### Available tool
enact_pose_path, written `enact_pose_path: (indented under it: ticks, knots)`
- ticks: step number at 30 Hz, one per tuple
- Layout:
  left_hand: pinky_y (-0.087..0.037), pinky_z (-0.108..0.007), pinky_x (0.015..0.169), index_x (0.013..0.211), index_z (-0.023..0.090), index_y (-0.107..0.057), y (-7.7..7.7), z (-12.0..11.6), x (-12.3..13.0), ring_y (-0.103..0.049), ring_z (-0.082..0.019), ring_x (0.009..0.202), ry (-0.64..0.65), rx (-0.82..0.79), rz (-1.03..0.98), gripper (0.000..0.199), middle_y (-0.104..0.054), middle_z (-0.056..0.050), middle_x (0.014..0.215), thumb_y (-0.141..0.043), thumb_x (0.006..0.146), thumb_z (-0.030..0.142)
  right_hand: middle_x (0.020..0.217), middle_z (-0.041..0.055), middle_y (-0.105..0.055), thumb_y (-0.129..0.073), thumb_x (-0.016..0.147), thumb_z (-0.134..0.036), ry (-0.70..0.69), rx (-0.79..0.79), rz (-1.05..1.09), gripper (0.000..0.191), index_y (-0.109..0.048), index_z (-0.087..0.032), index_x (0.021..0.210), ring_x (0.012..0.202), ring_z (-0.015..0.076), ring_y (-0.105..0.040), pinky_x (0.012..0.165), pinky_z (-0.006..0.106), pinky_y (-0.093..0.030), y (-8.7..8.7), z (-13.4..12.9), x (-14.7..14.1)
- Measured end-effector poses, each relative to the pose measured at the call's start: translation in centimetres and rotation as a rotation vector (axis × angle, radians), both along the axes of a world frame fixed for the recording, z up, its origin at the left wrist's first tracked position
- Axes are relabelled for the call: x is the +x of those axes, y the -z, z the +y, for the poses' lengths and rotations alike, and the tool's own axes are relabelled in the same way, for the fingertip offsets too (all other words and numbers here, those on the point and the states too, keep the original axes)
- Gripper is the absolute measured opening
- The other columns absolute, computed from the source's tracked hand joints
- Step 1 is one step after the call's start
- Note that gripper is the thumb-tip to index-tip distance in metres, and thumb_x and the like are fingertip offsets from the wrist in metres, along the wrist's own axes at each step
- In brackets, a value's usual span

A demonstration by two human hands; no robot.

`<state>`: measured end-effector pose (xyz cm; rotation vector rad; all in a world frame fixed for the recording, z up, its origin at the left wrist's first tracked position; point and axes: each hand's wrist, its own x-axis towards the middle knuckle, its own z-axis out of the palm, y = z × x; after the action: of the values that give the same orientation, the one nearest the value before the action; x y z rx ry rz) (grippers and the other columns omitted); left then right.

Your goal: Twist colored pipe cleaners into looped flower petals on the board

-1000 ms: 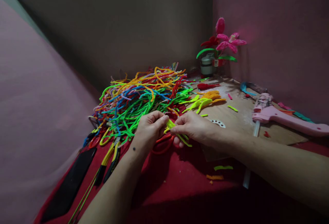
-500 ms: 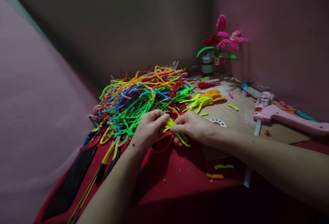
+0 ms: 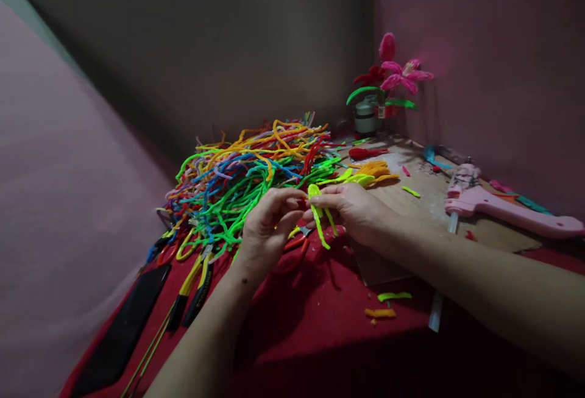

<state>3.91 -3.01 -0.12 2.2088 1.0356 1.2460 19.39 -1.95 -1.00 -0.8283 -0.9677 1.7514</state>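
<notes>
Between my hands is a neon yellow pipe cleaner [image 3: 314, 191], folded into a looped tip with two loose ends hanging down. My right hand [image 3: 361, 212] pinches it between thumb and fingers. Just left of it, my left hand [image 3: 269, 221] has curled fingers with the thumb apart from them; the fingertips come close to the yellow loop, and whether they touch it I cannot tell. Below the hands lies a red-handled tool [image 3: 295, 252], partly hidden. More folded yellow pieces [image 3: 361, 180] rest behind my right hand, beside a bundle of orange ones [image 3: 372, 169].
A large heap of coloured pipe cleaners [image 3: 237, 184] spreads behind my left hand. Yellow-and-black pliers [image 3: 196, 282] and a black phone-like slab [image 3: 123, 331] lie at left. At right are a pink glue gun [image 3: 507, 206] and cut scraps [image 3: 393, 295]. Pink fuzzy flowers [image 3: 404, 75] stand at the back.
The yellow pipe cleaner has turned, so its looped end now points up and its ends hang down. My left hand has come off it, its thumb and fingers spreading.
</notes>
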Motion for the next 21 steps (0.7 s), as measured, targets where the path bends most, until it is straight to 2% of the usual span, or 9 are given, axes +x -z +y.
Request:
enact_pose_path:
  ticks: [2, 4, 7, 9, 11, 14, 18, 21]
  knots:
    - [-0.046, -0.022, 0.069, 0.096, 0.022, -0.062, 0.4, -0.1, 0.0, -0.055, -0.011, 0.079, 0.040, 0.219, 0.217, 0.021, -0.055, -0.002, 0.086, -0.057, 0.077, 0.015, 0.052, 0.0016, -0.058, -0.058, 0.067, -0.013, 0.058, -0.018, 0.070, 0.007, -0.055, -0.012, 0.060, 0.044, 0.0098, -0.052, 0.046, 0.023, -0.042, 0.2, 0.4, 0.1]
    - [-0.045, -0.021, 0.068, 0.094, 0.022, -0.064, 1.0, -0.1, 0.0, -0.055, -0.011, 0.080, 0.048, 0.382, 0.387, 0.020, -0.054, -0.003, 0.088, -0.057, 0.077, 0.013, 0.052, 0.0003, -0.056, -0.060, 0.064, -0.012, 0.094, -0.030, 0.112, 0.007, -0.055, -0.012, 0.059, 0.045, 0.0088, -0.050, 0.045, 0.022, -0.039, 0.5, 0.8, 0.1]
    - [-0.045, -0.020, 0.061, 0.091, 0.021, -0.065, 1.4, -0.2, 0.1, -0.055, -0.010, 0.076, 0.033, 0.491, 0.458, 0.018, -0.054, -0.003, 0.086, -0.056, 0.078, 0.014, 0.052, -0.0011, -0.054, -0.062, 0.060, -0.012, 0.106, -0.039, 0.136, 0.009, -0.054, -0.013, 0.057, 0.046, 0.0077, -0.047, 0.044, 0.021, -0.034, 0.8, 1.0, 0.0]
    - [-0.046, -0.020, 0.063, 0.091, 0.020, -0.065, 1.2, -0.4, 0.2, -0.056, -0.010, 0.077, 0.055, 0.474, 0.436, 0.018, -0.055, -0.005, 0.090, -0.056, 0.078, 0.013, 0.049, -0.0023, -0.051, -0.062, 0.059, -0.012, 0.100, -0.023, 0.129, 0.010, -0.053, -0.013, 0.055, 0.045, 0.0071, -0.044, 0.043, 0.021, -0.031, 0.9, 1.0, -0.1]
    - [-0.048, -0.021, 0.069, 0.091, 0.019, -0.064, 0.5, -0.7, 0.3, -0.058, -0.011, 0.083, 0.135, 0.396, 0.415, 0.017, -0.058, -0.006, 0.095, -0.054, 0.079, 0.012, 0.048, -0.0027, -0.049, -0.062, 0.058, -0.013, 0.076, 0.015, 0.112, 0.011, -0.052, -0.013, 0.053, 0.043, 0.0069, -0.042, 0.043, 0.022, -0.030, 0.9, 0.9, -0.2]
    - [-0.047, -0.023, 0.074, 0.090, 0.018, -0.063, -0.5, -1.1, 0.4, -0.059, -0.012, 0.085, 0.221, 0.276, 0.381, 0.016, -0.062, -0.006, 0.091, -0.052, 0.080, 0.012, 0.050, -0.0019, -0.051, -0.062, 0.058, -0.016, 0.051, 0.089, 0.052, 0.010, -0.054, -0.013, 0.053, 0.044, 0.0074, -0.043, 0.044, 0.023, -0.030, 1.0, 0.7, -0.1]
    - [-0.046, -0.019, 0.065, 0.088, 0.017, -0.061, -1.0, -1.5, 0.4, -0.058, -0.010, 0.070, 0.078, 0.206, 0.258, 0.012, -0.063, -0.002, 0.078, -0.055, 0.079, 0.012, 0.052, -0.0006, -0.053, -0.065, 0.058, -0.020, 0.091, 0.124, -0.049, 0.010, -0.058, -0.012, 0.057, 0.045, 0.0078, -0.042, 0.044, 0.023, -0.029, 0.7, 0.5, 0.1]
    - [-0.045, -0.019, 0.061, 0.080, 0.016, -0.061, -0.8, -1.6, 0.5, -0.056, -0.009, 0.064, 0.007, 0.196, 0.265, 0.007, -0.061, -0.001, 0.072, -0.055, 0.078, 0.013, 0.050, -0.0016, -0.051, -0.067, 0.057, -0.021, 0.104, 0.129, -0.092, 0.012, -0.058, -0.013, 0.057, 0.043, 0.0074, -0.040, 0.042, 0.023, -0.027, 0.5, 0.3, 0.1]
